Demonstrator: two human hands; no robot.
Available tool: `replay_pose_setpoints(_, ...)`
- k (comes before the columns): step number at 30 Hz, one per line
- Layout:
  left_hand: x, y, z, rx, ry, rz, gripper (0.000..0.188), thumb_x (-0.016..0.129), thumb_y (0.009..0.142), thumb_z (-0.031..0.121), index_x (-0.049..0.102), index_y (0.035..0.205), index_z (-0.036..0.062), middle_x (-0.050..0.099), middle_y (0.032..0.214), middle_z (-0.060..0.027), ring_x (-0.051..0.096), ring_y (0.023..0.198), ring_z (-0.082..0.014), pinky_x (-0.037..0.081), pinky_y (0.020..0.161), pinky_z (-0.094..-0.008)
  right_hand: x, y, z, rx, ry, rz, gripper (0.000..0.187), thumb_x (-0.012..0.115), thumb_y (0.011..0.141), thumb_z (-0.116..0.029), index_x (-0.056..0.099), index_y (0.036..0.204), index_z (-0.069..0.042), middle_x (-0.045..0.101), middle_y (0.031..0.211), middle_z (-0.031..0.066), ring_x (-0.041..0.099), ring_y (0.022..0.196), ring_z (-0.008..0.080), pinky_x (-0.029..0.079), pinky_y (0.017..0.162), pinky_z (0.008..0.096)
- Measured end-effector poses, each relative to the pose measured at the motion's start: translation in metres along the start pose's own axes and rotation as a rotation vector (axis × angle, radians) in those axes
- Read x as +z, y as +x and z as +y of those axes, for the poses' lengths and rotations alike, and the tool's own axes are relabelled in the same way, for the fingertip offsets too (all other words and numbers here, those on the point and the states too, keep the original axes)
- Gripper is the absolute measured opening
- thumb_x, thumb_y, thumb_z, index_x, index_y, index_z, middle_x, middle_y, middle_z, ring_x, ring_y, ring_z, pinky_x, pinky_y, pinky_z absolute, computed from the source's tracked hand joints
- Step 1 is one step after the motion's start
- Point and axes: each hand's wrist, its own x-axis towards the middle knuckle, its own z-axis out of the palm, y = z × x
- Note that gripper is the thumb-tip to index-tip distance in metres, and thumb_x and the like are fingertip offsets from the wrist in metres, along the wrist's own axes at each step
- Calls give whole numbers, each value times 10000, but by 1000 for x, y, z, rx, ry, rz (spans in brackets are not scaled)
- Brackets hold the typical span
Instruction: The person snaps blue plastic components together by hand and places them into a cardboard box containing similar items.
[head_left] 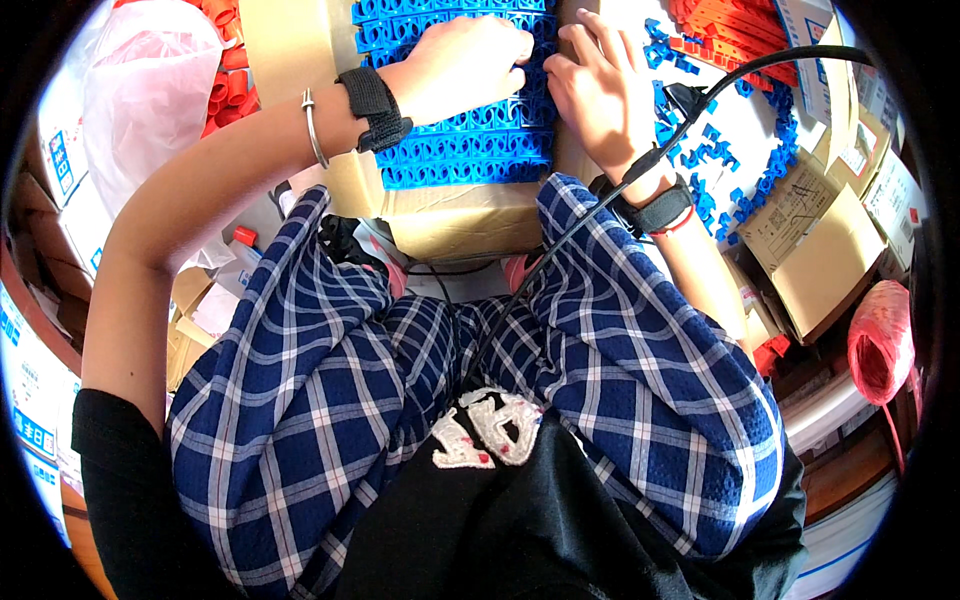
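Observation:
Rows of blue plastic clips (460, 146) with round openings fill a cardboard box (462, 222) between my knees. Over the upper rows, my left hand (462, 66) is closed, its fingers curled down against the clips; whatever is in them is hidden. My right hand (604, 98) lies at the box's right side with its fingers apart, the thumb side close to the ends of the rows. I see nothing held in it.
Loose blue clips (708, 150) are scattered to the right, below a pile of red plastic strips (735, 35). Red tube pieces (232, 88) and a pinkish plastic bag (150, 90) are at left. A black cable (610, 190) crosses my right wrist. Pink twine (882, 345) hangs at far right.

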Motion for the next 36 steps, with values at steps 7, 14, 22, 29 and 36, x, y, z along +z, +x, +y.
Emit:
replay_pose_setpoints(7, -10, 4, 7, -42, -44, -24, 129, 634, 799, 195, 663, 847, 79, 686, 780, -94, 676, 755, -286, 548, 703, -403, 4, -3, 1, 13, 36, 5, 83, 650, 699, -114, 686, 756, -68, 624, 1100, 135, 512, 1217, 295, 383, 1017, 444)
replay_pose_setpoints(14, -10, 3, 6, -20, 4, -9, 121, 635, 797, 191, 654, 837, 79, 681, 776, -95, 671, 744, -278, 544, 680, -395, 0, 0, -2, 23, 14, -35, 84, 647, 703, -112, 689, 768, -79, 625, 1110, 128, 512, 1227, 284, 384, 1021, 445)
replay_pose_setpoints(22, -7, 4, 1, -15, -10, -42, 135, 644, 789, 204, 636, 845, 82, 676, 795, -97, 663, 786, -279, 539, 704, -400, 1, 2, 0, 13, 10, -36, 66, 654, 708, -119, 684, 764, -102, 623, 1092, 99, 502, 1234, 268, 370, 1027, 440)
replay_pose_setpoints(29, -1, 0, -4, 45, -47, -52, 222, 674, 783, 218, 575, 922, 77, 621, 901, -109, 643, 879, -292, 531, 746, -404, 10, -1, 5, 4, 55, -17, 109, 681, 688, -155, 687, 789, -115, 616, 1069, 92, 494, 1237, 265, 343, 1019, 470)
replay_pose_setpoints(36, -4, -3, -2, 50, -35, -59, 269, 699, 780, 220, 560, 946, 61, 602, 934, -117, 637, 878, -318, 534, 744, -420, -4, 4, 3, -10, 74, -47, 139, 690, 693, -181, 689, 821, -127, 613, 1082, 80, 486, 1245, 258, 314, 1033, 468)
